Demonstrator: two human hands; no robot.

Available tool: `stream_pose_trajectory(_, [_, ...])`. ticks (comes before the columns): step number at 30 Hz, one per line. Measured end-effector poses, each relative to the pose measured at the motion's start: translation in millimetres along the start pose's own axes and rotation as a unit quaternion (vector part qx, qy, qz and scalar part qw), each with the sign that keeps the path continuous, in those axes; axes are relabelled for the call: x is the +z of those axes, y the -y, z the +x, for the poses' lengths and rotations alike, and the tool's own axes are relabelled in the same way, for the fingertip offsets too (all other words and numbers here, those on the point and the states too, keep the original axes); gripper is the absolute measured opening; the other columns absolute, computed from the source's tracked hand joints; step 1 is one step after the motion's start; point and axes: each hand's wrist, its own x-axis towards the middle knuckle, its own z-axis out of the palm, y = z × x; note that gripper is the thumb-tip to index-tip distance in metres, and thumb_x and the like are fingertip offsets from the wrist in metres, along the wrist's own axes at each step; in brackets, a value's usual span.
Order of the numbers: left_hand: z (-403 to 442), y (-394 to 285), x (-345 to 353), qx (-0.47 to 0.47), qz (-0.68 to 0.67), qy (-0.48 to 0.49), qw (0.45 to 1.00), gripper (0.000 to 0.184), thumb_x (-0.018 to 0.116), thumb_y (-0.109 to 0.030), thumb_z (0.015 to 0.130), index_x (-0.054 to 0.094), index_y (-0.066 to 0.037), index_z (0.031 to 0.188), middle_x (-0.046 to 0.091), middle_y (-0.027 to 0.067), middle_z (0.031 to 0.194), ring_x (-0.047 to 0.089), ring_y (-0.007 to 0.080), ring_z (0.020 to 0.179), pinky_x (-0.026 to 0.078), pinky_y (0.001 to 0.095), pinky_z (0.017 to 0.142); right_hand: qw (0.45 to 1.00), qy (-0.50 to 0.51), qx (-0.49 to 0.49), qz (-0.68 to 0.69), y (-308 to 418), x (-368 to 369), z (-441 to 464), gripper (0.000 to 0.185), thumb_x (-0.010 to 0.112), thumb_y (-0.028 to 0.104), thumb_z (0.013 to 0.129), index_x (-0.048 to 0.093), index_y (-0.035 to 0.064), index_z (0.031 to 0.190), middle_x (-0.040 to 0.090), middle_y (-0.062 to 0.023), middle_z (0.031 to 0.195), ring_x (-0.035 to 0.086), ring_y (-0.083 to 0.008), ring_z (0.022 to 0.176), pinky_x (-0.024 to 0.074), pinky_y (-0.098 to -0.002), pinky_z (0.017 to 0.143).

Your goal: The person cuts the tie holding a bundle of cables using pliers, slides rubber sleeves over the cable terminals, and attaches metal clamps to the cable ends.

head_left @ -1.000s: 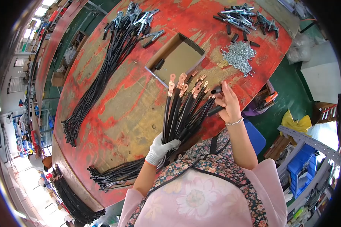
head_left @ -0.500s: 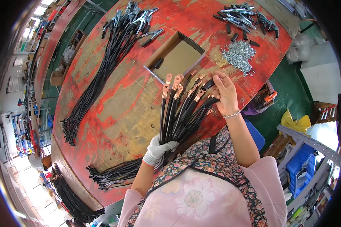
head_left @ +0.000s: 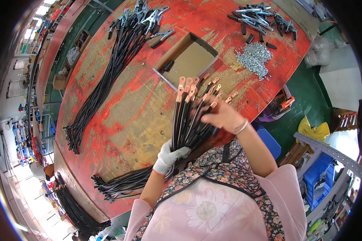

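My left hand (head_left: pixel 169 157), in a white knit glove, is closed around a bundle of black cables (head_left: pixel 183 126). Copper cable lugs (head_left: pixel 182 83) fan out at the upper ends of the bundle. The cables' other ends (head_left: pixel 124 182) trail left along the table's near edge. Bare and with a bracelet at the wrist, my right hand (head_left: pixel 226 116) lies over the right side of the bundle, just below the lugs. Its fingertips are smeared by motion and partly lost among the cables, so I cannot tell whether they grip one.
An open cardboard box (head_left: pixel 189 58) with a black sleeve (head_left: pixel 169 66) inside stands beyond the bundle. Clamped cables (head_left: pixel 112 68) lie at left on the red table (head_left: pixel 128 136). Small metal parts (head_left: pixel 254 58) and loose clamps (head_left: pixel 255 18) are at the far right.
My right hand has moved left and down from the bundle's right edge, over the cables. The black piece at its fingertips no longer shows there. My left hand keeps its hold.
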Motion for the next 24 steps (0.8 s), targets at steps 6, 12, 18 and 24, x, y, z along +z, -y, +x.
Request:
stream_pose_trajectory(6, [9, 5, 4, 0.056, 0.007, -0.083, 0.995, 0.029, 0.067, -0.012, 0.083, 0.061, 0.001, 0.107, 0.066, 0.0048, 0.089, 0.06, 0.0092, 0.075, 0.049, 0.0242, 0.07, 0.866, -0.123, -0.027, -0.484, -68, 12, -24, 0.054, 0.073, 0.039, 0.079, 0.047, -0.0025, 0.102, 0.064, -0.0171, 0.08, 0.063, -0.0211, 0.058, 0.0491, -0.0318, 0.057])
stream_pose_trajectory(12, [7, 4, 8, 0.046, -0.007, -0.057, 0.997, 0.025, 0.065, -0.009, 0.084, 0.059, 0.005, 0.105, 0.064, 0.0057, 0.085, 0.059, 0.0104, 0.073, 0.048, 0.025, 0.068, 0.948, -0.238, -0.148, 0.151, 21, -41, -52, 0.024, 0.056, 0.026, 0.094, 0.049, 0.0034, 0.1, 0.053, -0.0035, 0.075, 0.051, -0.0119, 0.066, 0.0421, -0.022, 0.059])
stream_pose_trajectory(18, [2, 12, 11, 0.068, 0.164, -0.081, 0.981, 0.022, 0.069, -0.016, 0.083, 0.066, -0.001, 0.099, 0.065, 0.0031, 0.076, 0.058, 0.0068, 0.067, 0.047, 0.0226, 0.062, 0.818, -0.239, -0.238, 0.465, 66, -47, -35, 0.034, 0.055, 0.025, 0.094, 0.044, -0.0012, 0.113, 0.049, -0.0092, 0.1, 0.048, -0.0133, 0.08, 0.0431, -0.0207, 0.063])
stream_pose_trajectory(24, [3, 23, 11, 0.125, 0.19, -0.085, 0.97, 0.025, 0.069, -0.016, 0.082, 0.067, 0.0, 0.101, 0.069, 0.0083, 0.085, 0.062, 0.0114, 0.078, 0.049, 0.0276, 0.072, 0.824, -0.27, -0.224, 0.445, 66, -41, -30, 0.035, 0.055, 0.026, 0.094, 0.044, -0.0011, 0.114, 0.05, -0.0101, 0.1, 0.049, -0.0143, 0.08, 0.0442, -0.0227, 0.064])
